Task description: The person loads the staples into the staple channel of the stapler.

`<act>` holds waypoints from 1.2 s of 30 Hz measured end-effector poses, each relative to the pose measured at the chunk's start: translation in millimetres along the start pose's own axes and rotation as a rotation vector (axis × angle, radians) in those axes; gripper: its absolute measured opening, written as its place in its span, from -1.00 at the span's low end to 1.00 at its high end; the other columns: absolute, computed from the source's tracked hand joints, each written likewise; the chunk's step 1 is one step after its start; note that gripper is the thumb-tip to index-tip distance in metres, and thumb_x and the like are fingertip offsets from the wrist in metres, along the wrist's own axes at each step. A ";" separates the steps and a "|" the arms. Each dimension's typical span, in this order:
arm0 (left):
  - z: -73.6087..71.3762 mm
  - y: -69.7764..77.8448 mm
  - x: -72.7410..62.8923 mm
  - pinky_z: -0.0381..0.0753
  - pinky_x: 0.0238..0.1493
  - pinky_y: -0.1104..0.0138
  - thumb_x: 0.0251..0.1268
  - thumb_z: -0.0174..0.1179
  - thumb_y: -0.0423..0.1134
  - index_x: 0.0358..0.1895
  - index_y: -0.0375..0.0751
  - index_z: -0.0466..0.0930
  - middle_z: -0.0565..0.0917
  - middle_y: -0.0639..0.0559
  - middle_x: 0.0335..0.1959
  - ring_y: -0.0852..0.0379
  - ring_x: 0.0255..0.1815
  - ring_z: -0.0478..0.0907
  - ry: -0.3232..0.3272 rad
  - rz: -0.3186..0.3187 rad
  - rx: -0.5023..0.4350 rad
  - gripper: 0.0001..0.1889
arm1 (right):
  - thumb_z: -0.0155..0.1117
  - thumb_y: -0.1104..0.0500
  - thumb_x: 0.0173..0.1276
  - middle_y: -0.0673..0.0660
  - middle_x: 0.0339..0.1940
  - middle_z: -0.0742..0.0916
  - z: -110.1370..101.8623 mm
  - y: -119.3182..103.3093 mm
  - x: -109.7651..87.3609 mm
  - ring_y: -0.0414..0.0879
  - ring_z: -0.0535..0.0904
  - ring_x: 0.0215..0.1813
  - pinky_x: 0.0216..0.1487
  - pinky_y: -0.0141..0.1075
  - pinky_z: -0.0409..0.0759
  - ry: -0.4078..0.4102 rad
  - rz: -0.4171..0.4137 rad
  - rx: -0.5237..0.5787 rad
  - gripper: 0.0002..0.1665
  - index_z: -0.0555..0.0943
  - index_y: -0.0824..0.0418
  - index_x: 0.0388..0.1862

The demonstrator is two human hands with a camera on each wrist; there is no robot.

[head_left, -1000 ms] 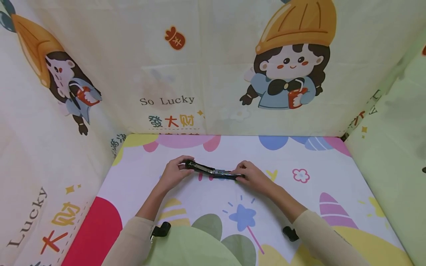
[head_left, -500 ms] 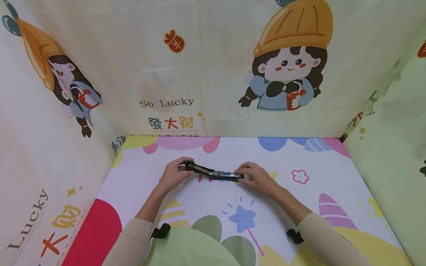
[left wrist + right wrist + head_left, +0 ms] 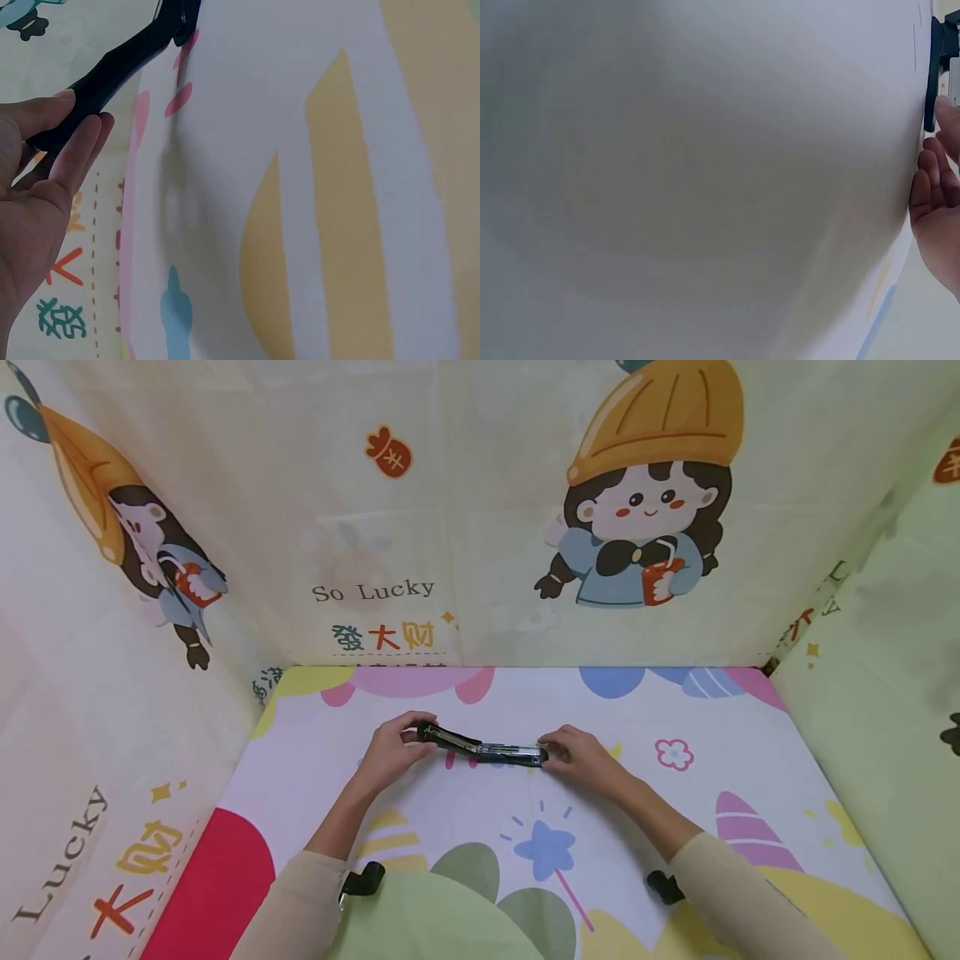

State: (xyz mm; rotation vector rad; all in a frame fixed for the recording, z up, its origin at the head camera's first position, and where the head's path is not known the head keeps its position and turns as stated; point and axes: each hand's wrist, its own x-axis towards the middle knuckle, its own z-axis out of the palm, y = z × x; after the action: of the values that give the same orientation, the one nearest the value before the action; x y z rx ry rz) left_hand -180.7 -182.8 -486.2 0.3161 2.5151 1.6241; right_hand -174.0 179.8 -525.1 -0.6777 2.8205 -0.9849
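Stapler, opened out, is pinched in my left grip, best kept steady while my right grip, closure unclear, is at its other end.

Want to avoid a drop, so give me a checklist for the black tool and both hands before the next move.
1. Left hand holding the left end of the black tool: ok, thumb and fingers pinch it.
2. Right hand gripping the right end: cannot tell; fingertips are at it, but the hold is unclear.
3. Left end raised off the table: ok.
4. Right end resting on the table: cannot tell.
5. Black tool straight: not ok, it bends near the middle.
6. Sleeves clear of it: ok.
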 end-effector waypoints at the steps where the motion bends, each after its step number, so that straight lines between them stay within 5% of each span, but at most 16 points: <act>1: -0.3 0.8 -0.1 0.74 -0.01 0.35 0.25 0.42 -0.46 0.26 -0.30 0.60 0.62 -0.25 0.24 -0.18 0.10 0.70 0.000 0.002 0.001 -0.51 | 0.53 0.15 0.31 0.06 -0.10 0.71 0.5 -0.3 0.9 -0.15 0.59 -0.12 -0.03 -0.24 0.64 -0.004 0.003 0.003 -0.54 0.70 0.22 0.17; 18: 0.6 7.8 3.0 0.71 -0.09 0.46 0.24 0.43 -0.44 0.25 -0.21 0.62 0.65 -0.24 0.20 -0.14 0.04 0.72 -0.004 0.041 -0.032 -0.52 | 0.54 0.21 0.28 0.07 -0.15 0.69 4.2 -3.6 2.9 -0.16 0.59 -0.15 -0.03 -0.24 0.65 -0.004 0.040 0.023 -0.61 0.73 0.25 0.08; 36: 15.8 27.9 9.8 0.71 0.14 0.20 0.21 0.49 -0.34 0.17 -0.06 0.69 0.74 -0.03 0.07 -0.02 0.11 0.69 0.019 0.081 0.010 -0.56 | 0.52 0.21 0.31 0.05 -0.13 0.69 1.8 -3.8 4.1 -0.14 0.62 -0.10 0.03 -0.19 0.66 -0.026 0.071 0.050 -0.65 0.71 0.23 0.05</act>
State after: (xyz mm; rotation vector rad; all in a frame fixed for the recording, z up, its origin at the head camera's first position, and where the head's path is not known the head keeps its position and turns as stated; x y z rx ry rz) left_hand -183.8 -155.3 -467.3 0.4104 2.5569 1.6505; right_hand -175.8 174.3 -523.9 -0.5769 2.7672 -1.0232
